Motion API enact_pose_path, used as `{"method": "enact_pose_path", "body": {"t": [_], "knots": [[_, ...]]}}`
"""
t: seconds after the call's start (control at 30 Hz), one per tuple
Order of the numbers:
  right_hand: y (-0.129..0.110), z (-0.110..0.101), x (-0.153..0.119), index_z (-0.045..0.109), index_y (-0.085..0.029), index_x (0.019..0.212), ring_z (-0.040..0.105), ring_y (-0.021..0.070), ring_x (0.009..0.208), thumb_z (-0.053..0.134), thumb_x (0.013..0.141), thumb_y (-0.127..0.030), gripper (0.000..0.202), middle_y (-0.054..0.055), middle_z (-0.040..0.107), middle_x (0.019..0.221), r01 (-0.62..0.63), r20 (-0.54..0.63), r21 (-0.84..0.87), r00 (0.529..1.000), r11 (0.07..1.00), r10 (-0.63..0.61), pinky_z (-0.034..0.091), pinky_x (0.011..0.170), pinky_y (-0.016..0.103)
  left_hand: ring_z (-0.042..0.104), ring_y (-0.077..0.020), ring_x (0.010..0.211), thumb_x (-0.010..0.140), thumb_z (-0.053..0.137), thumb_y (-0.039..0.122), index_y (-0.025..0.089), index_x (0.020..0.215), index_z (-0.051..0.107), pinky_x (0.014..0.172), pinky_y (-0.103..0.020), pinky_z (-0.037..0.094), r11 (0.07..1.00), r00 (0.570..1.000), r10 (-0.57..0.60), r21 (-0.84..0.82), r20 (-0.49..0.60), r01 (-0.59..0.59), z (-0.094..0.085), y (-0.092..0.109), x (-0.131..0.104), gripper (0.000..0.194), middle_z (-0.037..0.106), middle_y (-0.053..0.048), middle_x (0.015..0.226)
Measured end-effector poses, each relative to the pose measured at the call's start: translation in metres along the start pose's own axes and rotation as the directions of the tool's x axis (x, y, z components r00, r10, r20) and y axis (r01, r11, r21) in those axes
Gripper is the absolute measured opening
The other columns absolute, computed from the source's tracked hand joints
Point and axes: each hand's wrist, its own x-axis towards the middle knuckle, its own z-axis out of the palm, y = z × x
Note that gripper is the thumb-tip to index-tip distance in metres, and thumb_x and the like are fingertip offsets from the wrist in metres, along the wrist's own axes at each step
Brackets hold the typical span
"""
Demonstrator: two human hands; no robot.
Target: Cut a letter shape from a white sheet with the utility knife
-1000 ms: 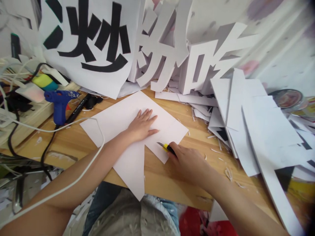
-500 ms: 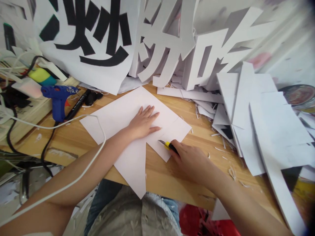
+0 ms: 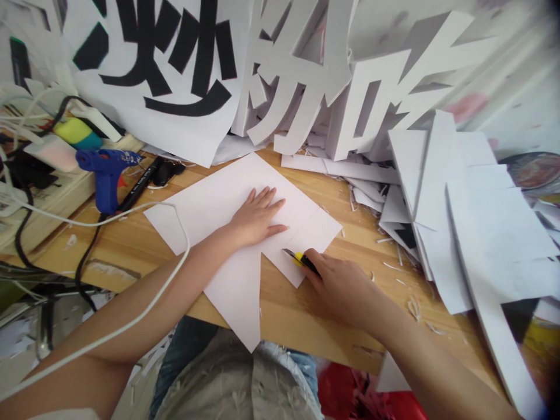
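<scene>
A white sheet of card or foam board [image 3: 231, 201] with angular cut edges lies flat on the wooden table, one pointed end hanging past the front edge. My left hand [image 3: 256, 219] rests on its middle, palm down with the fingers spread. In my right hand [image 3: 335, 274] is a utility knife [image 3: 301, 258] with a yellow and black body. Its blade points up and left over the sheet's lower right arm, close to a thin line there; whether the tip touches cannot be made out. My right fingers wrap round the handle.
A blue glue gun [image 3: 105, 178] and a black marker [image 3: 140, 185] lie at the left, with a white cable [image 3: 164, 286] crossing above my left forearm. White cut-out characters [image 3: 301, 76] stand at the back. White board offcuts [image 3: 441, 216] are heaped at the right.
The view has shifted very slightly. Both hands and the knife hold nearly the same place on the sheet.
</scene>
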Motion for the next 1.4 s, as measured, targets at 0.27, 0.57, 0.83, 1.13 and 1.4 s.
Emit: {"method": "enact_pose_path", "body": {"t": [0.27,0.57,0.83,1.13,1.4], "knots": [[-0.001,0.0,0.001,0.048,-0.021,0.093,0.062,0.02,0.062,0.033,0.093,-0.033,0.019,0.005,0.066,0.078,-0.004,0.02,-0.003,1.0,1.0,0.004,0.024,0.048,0.029,0.003,-0.0267,0.138,0.087,0.037,0.052,0.012,0.139,0.027,0.11,-0.043,0.002,1.0,1.0,-0.002,-0.001,0.012,0.002,-0.002,0.001,-0.001,0.066,0.012,-0.015,0.149],[-0.001,-0.001,-0.001,0.047,-0.02,0.093,0.062,0.0176,0.063,0.033,0.093,-0.032,0.019,0.004,0.066,0.079,0.001,0.003,-0.026,1.0,1.0,-0.001,0.023,0.047,0.028,0.003,-0.026,0.138,0.087,0.037,0.053,0.013,0.139,0.027,0.11,-0.043,0.003,1.0,1.0,-0.002,0.024,0.021,0.002,-0.002,0.002,0.0,0.066,0.012,-0.015,0.149],[-0.005,-0.008,-0.001,0.047,-0.019,0.09,0.061,0.0173,0.058,0.031,0.093,-0.029,0.019,0.003,0.064,0.071,0.014,0.031,-0.083,0.999,0.996,-0.011,0.019,0.045,0.028,0.003,-0.0261,0.138,0.087,0.036,0.053,0.012,0.139,0.027,0.111,-0.043,0.002,0.999,1.0,0.002,0.032,0.015,-0.002,-0.002,0.001,-0.001,0.067,0.013,-0.016,0.149],[-0.014,-0.032,0.001,0.047,-0.014,0.088,0.061,0.0193,0.055,0.033,0.091,-0.02,0.016,0.008,0.061,0.065,0.163,0.155,-0.184,0.979,0.969,-0.135,0.02,0.042,0.027,0.002,-0.0247,0.138,0.086,0.035,0.055,0.014,0.14,0.026,0.111,-0.043,0.002,1.0,0.999,-0.012,0.023,0.031,0.011,-0.001,0.0,0.0,0.068,0.011,-0.014,0.15],[-0.017,-0.039,0.003,0.047,-0.015,0.09,0.062,0.0202,0.055,0.032,0.092,-0.025,0.018,0.006,0.06,0.06,0.079,0.217,-0.143,0.975,0.986,-0.047,0.019,0.041,0.026,0.002,-0.0238,0.138,0.086,0.035,0.055,0.015,0.14,0.026,0.111,-0.042,0.002,1.0,0.999,-0.015,0.003,0.03,0.015,-0.002,0.0,0.0,0.068,0.01,-0.011,0.15]]}}
